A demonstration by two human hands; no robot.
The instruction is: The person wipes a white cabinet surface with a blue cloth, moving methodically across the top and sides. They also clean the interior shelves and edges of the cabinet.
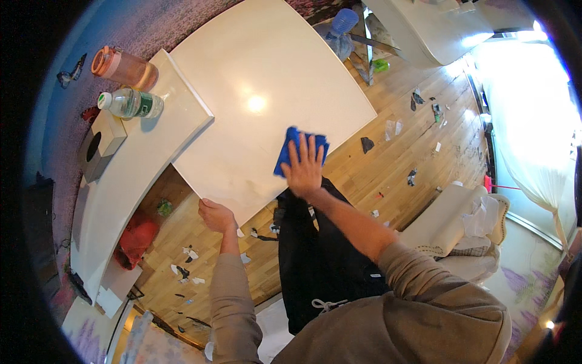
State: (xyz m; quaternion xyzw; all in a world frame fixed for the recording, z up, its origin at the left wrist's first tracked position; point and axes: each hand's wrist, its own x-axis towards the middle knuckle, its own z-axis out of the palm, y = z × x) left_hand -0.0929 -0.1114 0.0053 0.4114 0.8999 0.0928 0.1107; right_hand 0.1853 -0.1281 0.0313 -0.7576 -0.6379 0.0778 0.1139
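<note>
A large white tabletop stretches out before me, with a ceiling light mirrored in its glossy face. Under the spread fingers of my right hand lies a folded blue cloth, pressed flat on the tabletop near its right edge. My left hand grips the near left corner of the tabletop, fingers curled at its rim. Faint grey smudges show on the white surface between the two hands.
On a curved white shelf at left stand a pink-lidded bottle, a clear water bottle and a tissue box. Scraps litter the wooden floor. A cream armchair stands right. A red bag sits beneath the shelf.
</note>
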